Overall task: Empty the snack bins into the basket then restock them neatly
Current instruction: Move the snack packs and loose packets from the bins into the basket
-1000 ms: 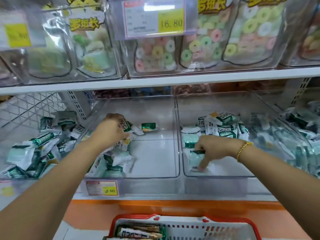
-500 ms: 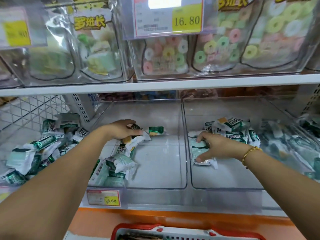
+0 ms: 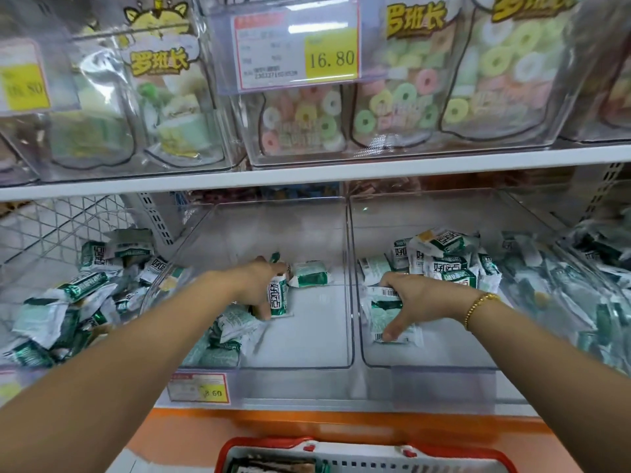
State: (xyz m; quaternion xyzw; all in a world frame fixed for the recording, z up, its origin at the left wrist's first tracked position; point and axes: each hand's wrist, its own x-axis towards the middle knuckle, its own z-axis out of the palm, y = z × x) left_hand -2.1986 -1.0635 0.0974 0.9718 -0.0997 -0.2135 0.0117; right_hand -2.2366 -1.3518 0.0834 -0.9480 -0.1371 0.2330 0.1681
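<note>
Two clear plastic bins sit side by side on the lower shelf. Inside the left bin [image 3: 307,365] my left hand [image 3: 252,285] grips an upright green-and-white snack packet [image 3: 278,297]; another packet [image 3: 310,274] lies just beyond it and several lie along the bin's left side. Over in the right bin [image 3: 426,365], my right hand [image 3: 415,297] grips a pale green packet [image 3: 384,310] lying flat on the floor. A pile of packets [image 3: 444,259] is stacked behind that hand. The red basket [image 3: 365,454] shows at the bottom edge.
More green packets fill the wire shelf at far left [image 3: 68,295] and another clear bin at far right [image 3: 580,288]. The shelf above [image 3: 307,175] carries clear bins of ring-candy bags and a 16.80 price tag [image 3: 297,46]. A small price tag [image 3: 198,387] hangs below the left bin.
My left hand has drawn back toward the bin's front, holding a packet upright. My right hand has slid down over the flat packet. The view has tilted up slightly.
</note>
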